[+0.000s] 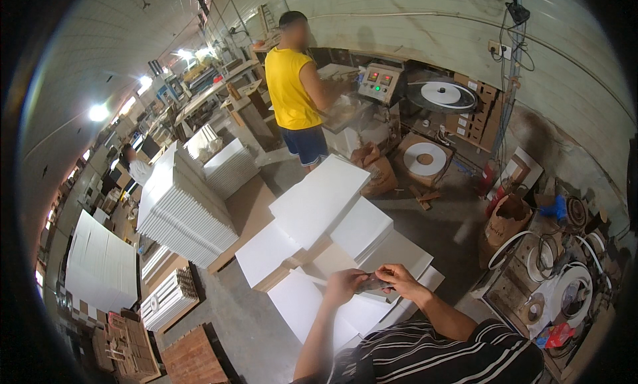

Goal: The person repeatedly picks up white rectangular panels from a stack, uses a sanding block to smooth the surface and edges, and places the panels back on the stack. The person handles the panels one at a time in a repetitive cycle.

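Between my two hands is a small dark flat object point(373, 284), its exact kind too small to make out. My left hand point(344, 286) grips its left end, slightly blurred. My right hand point(401, 280) pinches the other end, thumb and fingers closed. Both hands are above a pile of white boards point(319, 201), some lying askew over one another. Closest beneath my left hand is a large white panel point(299, 311).
A person in a yellow sleeveless top point(292, 88) stands ahead beside a machine with a control box point(380, 84). To the left rises a tall stack of white panels point(186, 214). At right, a cluttered bench point(495, 291) holds rolls of white edging point(573, 294); paper sacks point(508, 221) stand behind it.
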{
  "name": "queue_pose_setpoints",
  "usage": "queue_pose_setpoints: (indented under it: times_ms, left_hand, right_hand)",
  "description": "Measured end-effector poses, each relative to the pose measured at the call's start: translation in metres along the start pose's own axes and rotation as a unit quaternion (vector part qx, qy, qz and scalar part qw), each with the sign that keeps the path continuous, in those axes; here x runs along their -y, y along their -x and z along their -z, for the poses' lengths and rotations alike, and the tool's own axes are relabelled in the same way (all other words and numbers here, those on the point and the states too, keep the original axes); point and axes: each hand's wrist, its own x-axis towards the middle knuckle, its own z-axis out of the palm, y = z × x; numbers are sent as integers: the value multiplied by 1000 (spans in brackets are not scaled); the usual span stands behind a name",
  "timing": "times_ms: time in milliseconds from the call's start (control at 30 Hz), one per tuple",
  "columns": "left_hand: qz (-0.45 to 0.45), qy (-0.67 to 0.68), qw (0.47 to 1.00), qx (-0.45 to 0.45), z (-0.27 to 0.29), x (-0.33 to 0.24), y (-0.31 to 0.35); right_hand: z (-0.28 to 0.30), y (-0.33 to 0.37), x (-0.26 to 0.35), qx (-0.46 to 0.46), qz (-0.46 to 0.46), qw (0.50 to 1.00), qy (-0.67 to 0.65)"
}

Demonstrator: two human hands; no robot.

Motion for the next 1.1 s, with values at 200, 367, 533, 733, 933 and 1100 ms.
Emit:
queue_pose_setpoints:
  times_ms: [200, 367, 533, 733, 933, 1100]
  left_hand:
    - [-4, 30, 1000, 6, 0, 2, 1]
    - [44, 58, 997, 6, 2, -4, 4]
    - [32, 70, 997, 7, 4, -13, 5]
    - [17, -16, 1000, 10, 4, -13, 3]
    - [22, 14, 1000, 10, 2, -6, 1]
    - [43, 52, 998, 12, 2, -7, 3]
  right_hand:
    - [1, -2, -2, -2, 5, 1000, -3]
    - [-2, -1, 0, -40, -41, 998, -33]
    - [-3, -1, 3, -58, -62, 995, -49]
    - [-2, -2, 4, -25, -21, 997, -77]
    - [-5, 0, 5, -50, -28, 998, -40]
    - [-6, -1, 5, -36, -25, 999, -31]
